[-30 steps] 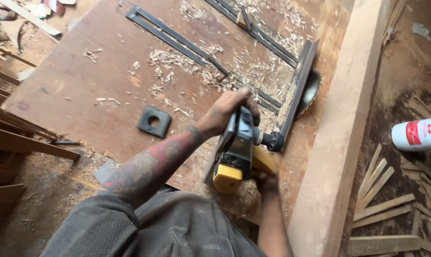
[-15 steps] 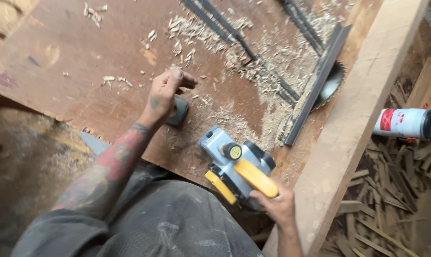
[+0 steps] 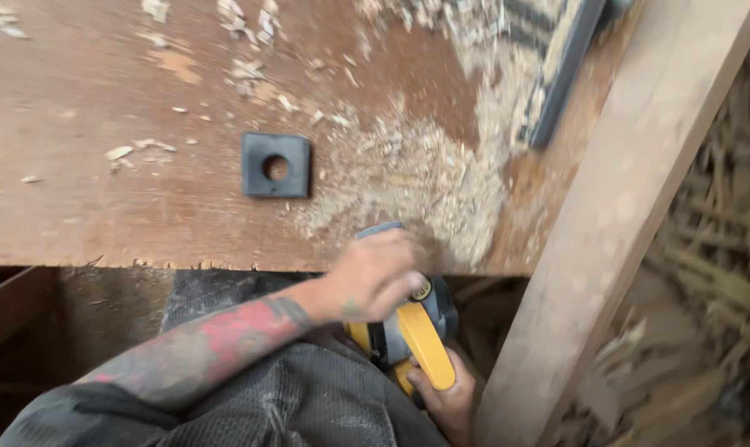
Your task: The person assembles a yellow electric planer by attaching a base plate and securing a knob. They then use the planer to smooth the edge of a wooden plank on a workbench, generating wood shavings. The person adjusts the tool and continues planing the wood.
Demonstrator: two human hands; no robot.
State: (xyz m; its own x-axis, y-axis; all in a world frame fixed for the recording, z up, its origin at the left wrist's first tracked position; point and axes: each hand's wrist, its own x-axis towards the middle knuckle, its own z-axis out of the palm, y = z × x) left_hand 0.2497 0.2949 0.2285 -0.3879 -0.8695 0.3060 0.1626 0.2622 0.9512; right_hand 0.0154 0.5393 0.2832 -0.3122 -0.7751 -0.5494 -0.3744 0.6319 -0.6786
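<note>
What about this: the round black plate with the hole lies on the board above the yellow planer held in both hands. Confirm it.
Not quite. The black plate is square, not round, with a round hole through its middle; the head view shows this. The rest holds: it lies on the board above the yellow planer, with the left hand on top of the tool and the right hand at its handle.

Plate: we see a dark square plate with a round hole (image 3: 276, 165) lying flat on the brown board (image 3: 101, 108).
Shavings: pale heap (image 3: 416, 182) beside it.
Plank: long beam (image 3: 640, 190) at right.
</note>
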